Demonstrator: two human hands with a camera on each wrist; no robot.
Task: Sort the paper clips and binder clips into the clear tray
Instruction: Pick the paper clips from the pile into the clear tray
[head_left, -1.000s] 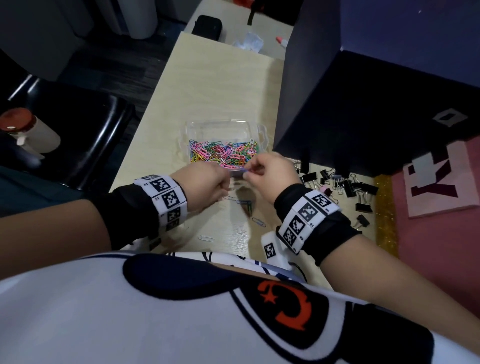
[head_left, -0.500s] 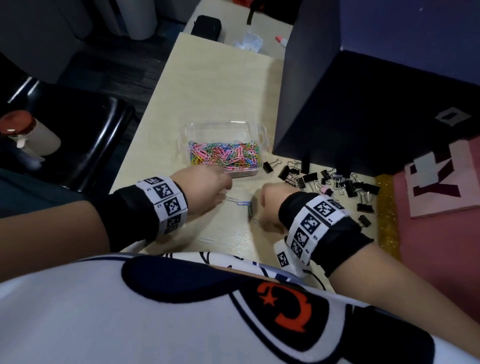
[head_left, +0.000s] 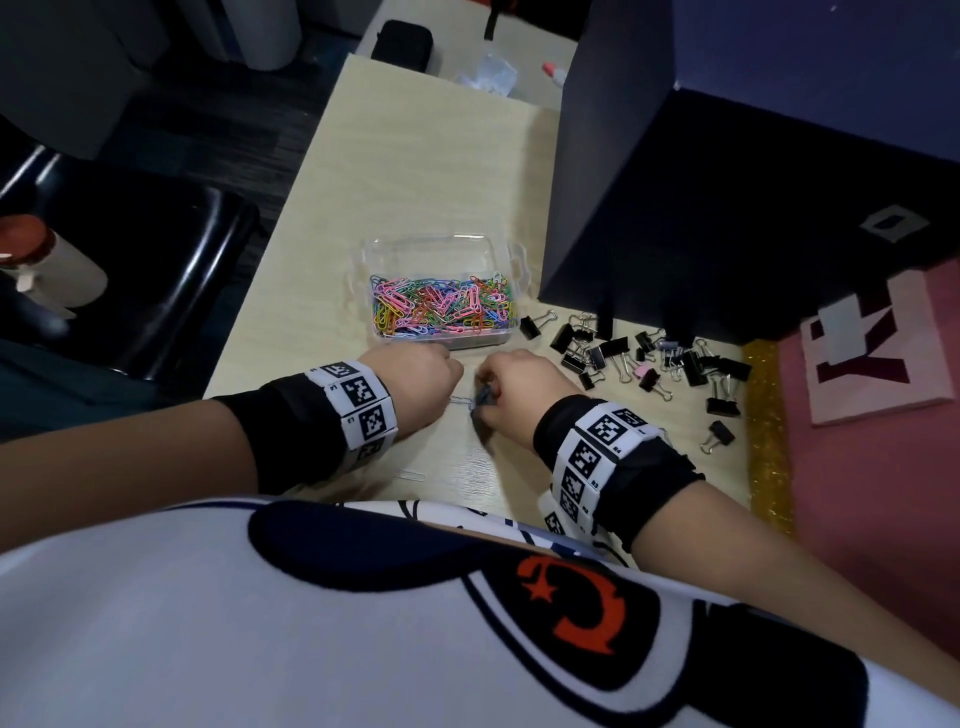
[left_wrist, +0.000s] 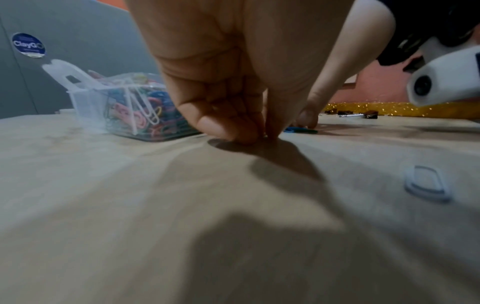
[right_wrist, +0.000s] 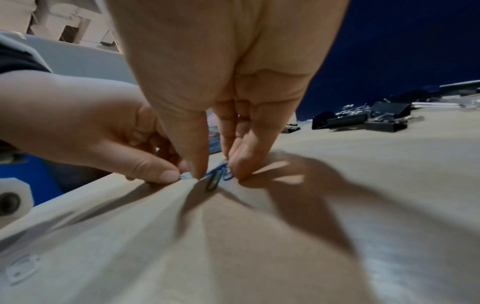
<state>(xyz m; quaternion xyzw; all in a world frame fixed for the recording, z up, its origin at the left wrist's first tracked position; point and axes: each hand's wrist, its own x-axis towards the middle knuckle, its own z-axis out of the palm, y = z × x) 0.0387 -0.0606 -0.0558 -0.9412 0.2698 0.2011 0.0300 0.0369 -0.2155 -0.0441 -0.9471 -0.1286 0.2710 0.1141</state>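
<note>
From the head view, the back of my left hand (head_left: 415, 387) covers its own fingertips, and my right hand (head_left: 519, 397) hides most of the blue and green paper clips (right_wrist: 217, 178) under it. In the right wrist view those clips are smeared, so I cannot count them or tell whether my fingers pinch them or only press them to the tabletop (right_wrist: 337, 205). My left thumb covers all but the tip of a pale clip (right_wrist: 184, 175). The binder clips (head_left: 649, 358) overlap in a heap too tangled to count. A white clip (left_wrist: 426, 183) near my body is blurred.
</note>
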